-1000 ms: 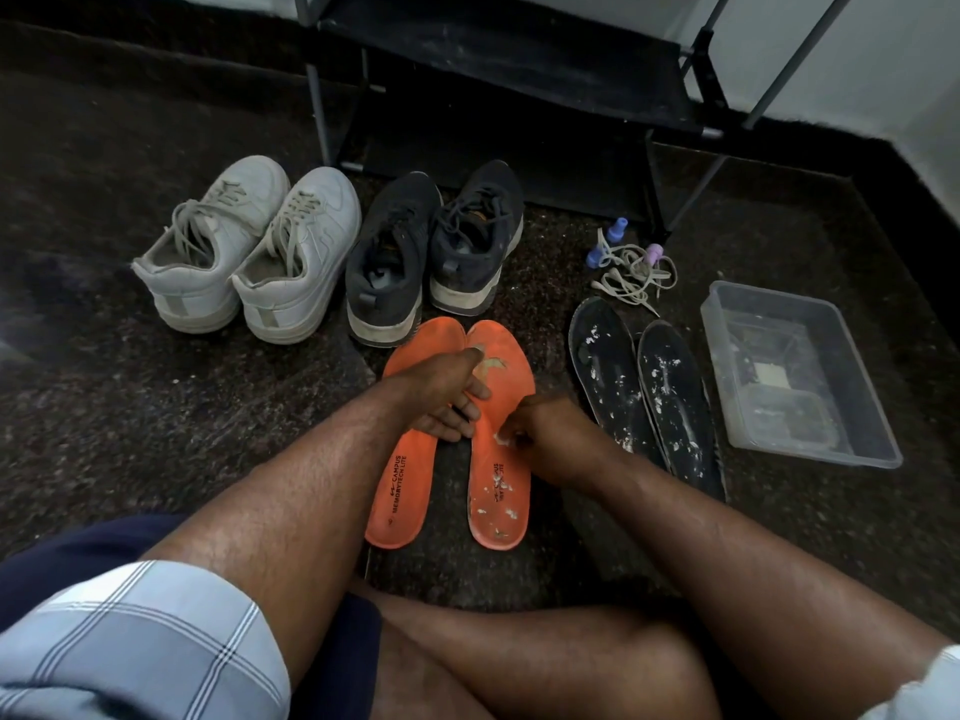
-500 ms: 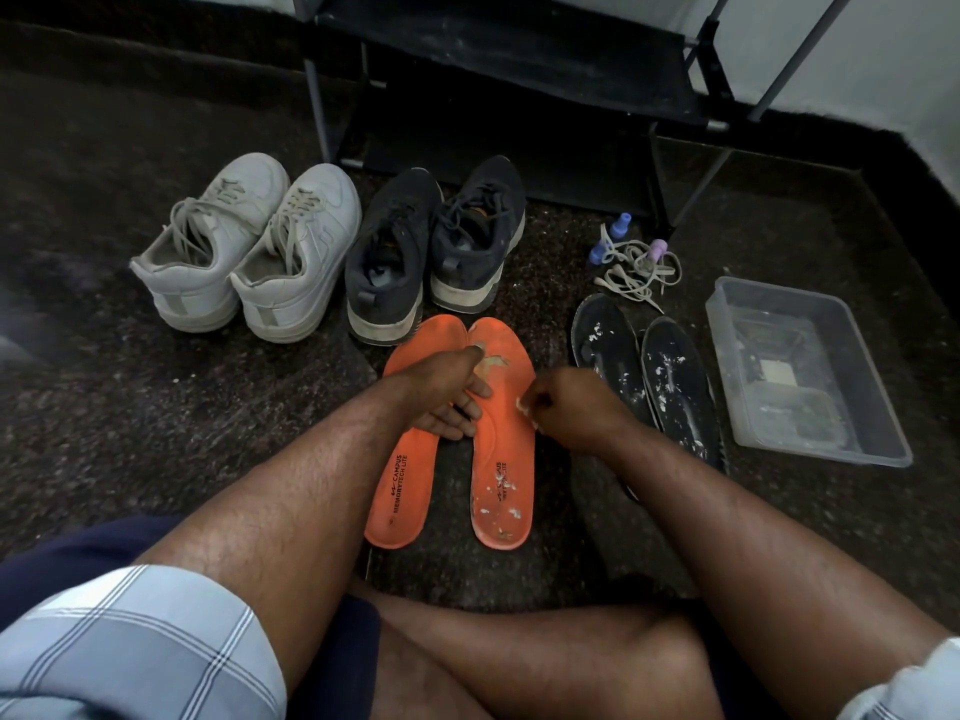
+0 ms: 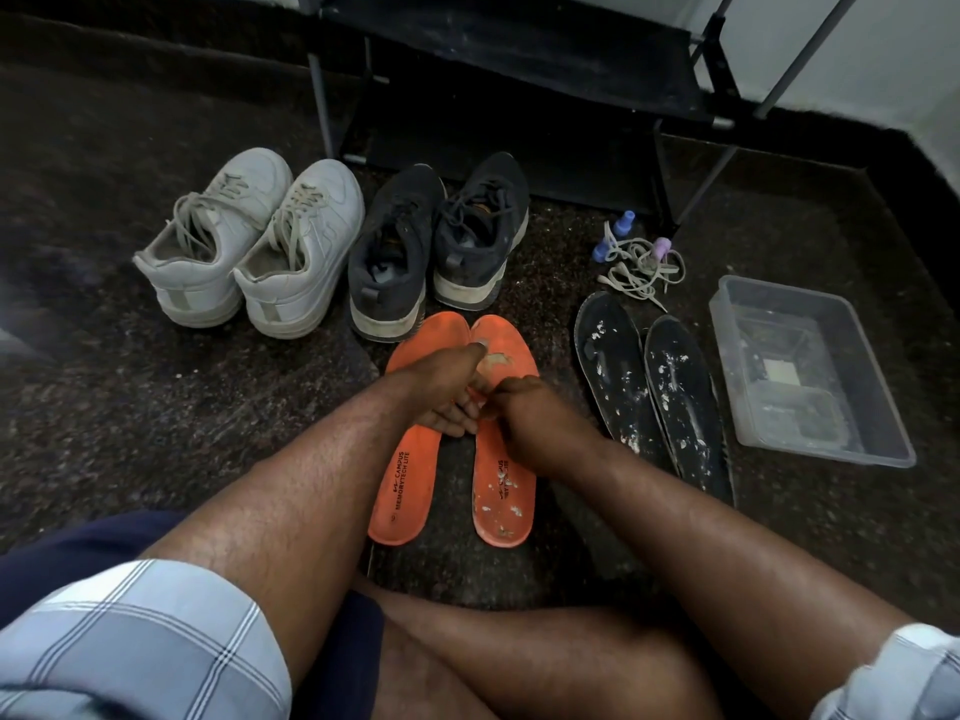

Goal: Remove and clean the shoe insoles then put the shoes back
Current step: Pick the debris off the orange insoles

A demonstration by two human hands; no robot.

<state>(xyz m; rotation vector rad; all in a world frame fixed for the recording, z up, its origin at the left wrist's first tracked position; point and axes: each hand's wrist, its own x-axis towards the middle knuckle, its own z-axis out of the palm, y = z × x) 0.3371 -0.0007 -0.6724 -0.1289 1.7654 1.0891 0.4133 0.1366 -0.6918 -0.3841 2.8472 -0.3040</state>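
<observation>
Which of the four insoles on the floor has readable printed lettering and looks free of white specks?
The left orange insole, under the left hand. Its heel end shows clear black lettering and no flecks; the right orange insole and both black insoles carry white specks.

A dark speckled stone floor point(image 3: 156, 407) runs to a black skirting strip point(image 3: 831, 142) below a pale painted wall point(image 3: 883, 54). A black fabric-shelved metal-tube rack point(image 3: 519, 49) stands against that wall; light is dim.

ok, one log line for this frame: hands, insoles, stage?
left hand: rests on orange foam insoles | right hand: curled, working right orange insole | black insoles: flecked, aside | stage: cleaning
</observation>
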